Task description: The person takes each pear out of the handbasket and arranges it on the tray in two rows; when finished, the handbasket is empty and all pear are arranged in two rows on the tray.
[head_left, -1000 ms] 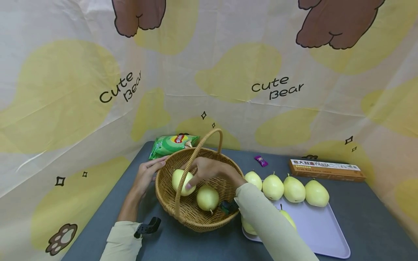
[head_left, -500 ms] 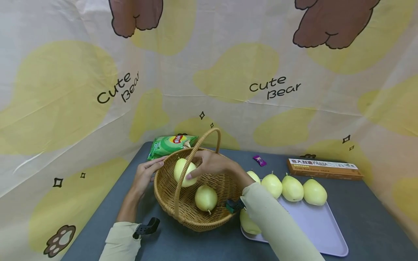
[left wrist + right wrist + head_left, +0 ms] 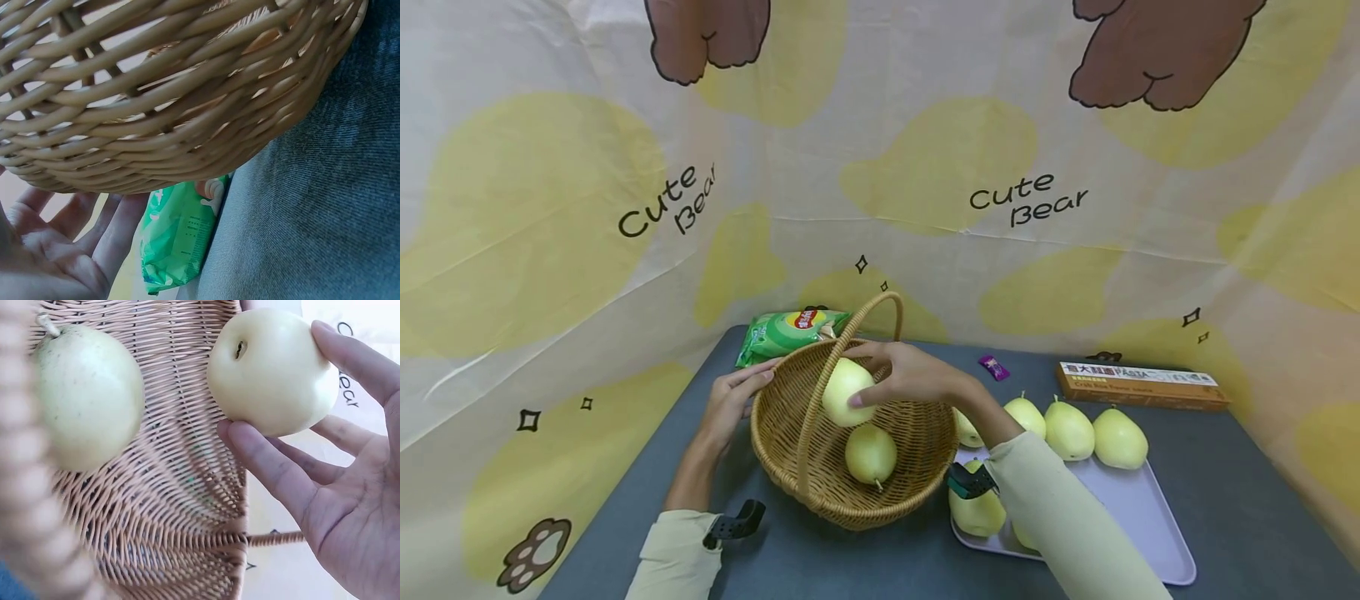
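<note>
In the head view, my right hand (image 3: 910, 373) pinches a pale yellow-green pear (image 3: 842, 393) between thumb and fingers. This pear is raised inside the woven wicker basket (image 3: 850, 515), behind the basket's arched handle (image 3: 811, 421). A second pear (image 3: 871, 455) lies on the basket floor, its stem toward me. The right wrist view shows the held pear (image 3: 269, 378) from its hollowed end, fingertips on its sides. My left hand (image 3: 728, 406) touches the basket's left rim with extended fingers. In the left wrist view its fingertips are hidden behind the weave (image 3: 156, 119).
Right of the basket, a lilac tray (image 3: 1138, 529) carries several pears (image 3: 1069, 432), partly covered by the right sleeve. Behind stand a green chip bag (image 3: 790, 333), a purple wrapped candy (image 3: 995, 367) and a long pasta box (image 3: 1142, 386). A printed cloth (image 3: 910, 167) hangs behind the table.
My right hand has lifted the pear from the basket's left side and moved it up and to the right. My left hand stays at the rim, and the other pear stays put.
</note>
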`<state>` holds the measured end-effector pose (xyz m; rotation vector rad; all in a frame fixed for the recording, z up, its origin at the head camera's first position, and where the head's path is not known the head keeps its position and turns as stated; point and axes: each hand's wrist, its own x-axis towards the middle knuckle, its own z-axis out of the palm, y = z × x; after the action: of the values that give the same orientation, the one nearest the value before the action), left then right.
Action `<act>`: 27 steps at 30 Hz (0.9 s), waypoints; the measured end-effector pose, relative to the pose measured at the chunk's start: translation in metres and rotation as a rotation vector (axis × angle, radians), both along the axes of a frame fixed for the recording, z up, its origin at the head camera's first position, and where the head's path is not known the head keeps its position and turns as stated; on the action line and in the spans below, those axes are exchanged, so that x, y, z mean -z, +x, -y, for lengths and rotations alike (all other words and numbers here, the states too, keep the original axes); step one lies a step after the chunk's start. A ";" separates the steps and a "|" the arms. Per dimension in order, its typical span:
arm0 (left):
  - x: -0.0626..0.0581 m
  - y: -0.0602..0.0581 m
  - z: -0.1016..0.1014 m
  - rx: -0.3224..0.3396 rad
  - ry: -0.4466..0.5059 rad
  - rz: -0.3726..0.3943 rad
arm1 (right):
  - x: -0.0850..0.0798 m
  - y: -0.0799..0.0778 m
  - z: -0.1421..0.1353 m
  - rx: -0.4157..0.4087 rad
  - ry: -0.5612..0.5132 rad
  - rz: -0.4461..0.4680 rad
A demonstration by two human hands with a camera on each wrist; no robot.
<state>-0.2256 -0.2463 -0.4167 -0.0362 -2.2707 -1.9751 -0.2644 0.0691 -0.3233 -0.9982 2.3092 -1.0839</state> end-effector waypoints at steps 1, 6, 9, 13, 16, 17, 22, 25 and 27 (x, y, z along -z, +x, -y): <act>0.000 0.000 0.000 0.001 0.000 -0.001 | 0.000 0.001 -0.004 0.006 -0.005 -0.001; 0.000 0.000 0.000 -0.001 -0.005 -0.004 | 0.003 0.009 -0.023 0.053 -0.045 0.001; 0.000 -0.001 0.000 -0.006 -0.005 0.000 | 0.006 0.014 -0.035 0.092 -0.046 -0.030; 0.001 -0.001 0.000 -0.013 -0.005 0.004 | 0.010 0.023 -0.051 0.142 -0.039 -0.066; 0.002 0.000 0.000 -0.016 -0.007 0.003 | 0.014 0.030 -0.061 0.168 -0.061 -0.060; 0.002 0.000 0.000 -0.016 -0.008 0.005 | 0.015 0.032 -0.064 0.173 -0.076 -0.050; 0.002 0.000 0.000 -0.014 -0.015 0.003 | 0.019 0.042 -0.081 0.208 -0.146 -0.019; 0.002 0.000 0.000 -0.011 -0.019 -0.005 | 0.020 0.048 -0.091 0.247 -0.167 -0.035; 0.002 0.001 0.000 -0.011 -0.021 -0.009 | 0.021 0.052 -0.098 0.269 -0.175 -0.054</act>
<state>-0.2251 -0.2464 -0.4191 -0.0339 -2.2808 -1.9422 -0.2123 0.1670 -0.3445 -0.8000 2.4782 -1.4010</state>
